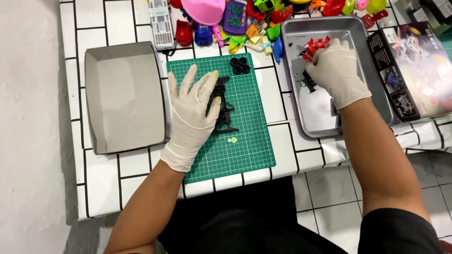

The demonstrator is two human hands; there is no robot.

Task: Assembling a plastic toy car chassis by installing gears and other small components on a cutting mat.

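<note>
My left hand (192, 116), in a white glove, rests flat with fingers spread on a black plastic chassis part (225, 110) lying on the green cutting mat (245, 146). My right hand (335, 70), also gloved, reaches into the metal tray (372, 80) and closes on a red plastic part (314, 47). Small black parts (307, 82) lie in the tray under that hand. Several black tyres (239, 65) sit at the mat's far edge. A small pale green gear (231, 140) lies on the mat below the chassis.
An empty grey cardboard tray (123, 96) stands left of the mat. A heap of colourful toys (235, 21) fills the table's far edge. A model kit box (416, 70) lies to the right of the metal tray. The table's near edge runs below the mat.
</note>
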